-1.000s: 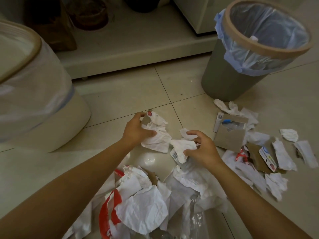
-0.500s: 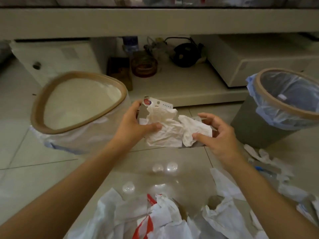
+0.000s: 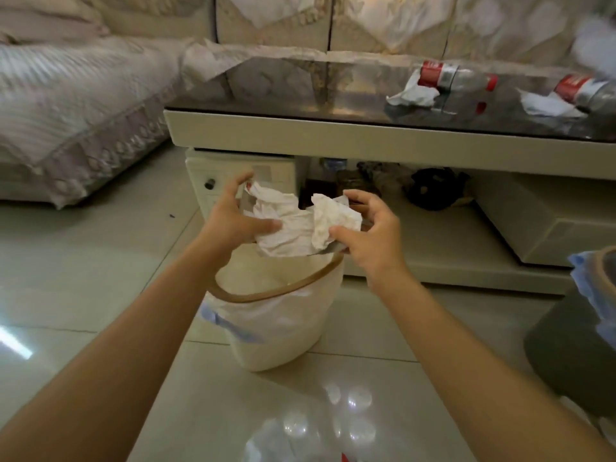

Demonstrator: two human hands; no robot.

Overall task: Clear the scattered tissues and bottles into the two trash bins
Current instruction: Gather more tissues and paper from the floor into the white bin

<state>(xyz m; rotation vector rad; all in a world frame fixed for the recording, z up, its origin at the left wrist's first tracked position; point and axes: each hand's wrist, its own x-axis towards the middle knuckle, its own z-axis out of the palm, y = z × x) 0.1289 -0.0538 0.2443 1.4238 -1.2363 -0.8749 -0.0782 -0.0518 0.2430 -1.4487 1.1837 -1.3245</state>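
since the tissues are light and crumple, each hand, left and right, pinches a wad's edge above the bin at 6 o'clock.

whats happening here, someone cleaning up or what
A person is clearing up litter. The left hand grips a crumpled tissue and the right hand pinches another tissue, both held just above the open white bin, not yet dropped in. A grey bin stands at the right edge. On the glass table two bottles and more tissues are left to clear.
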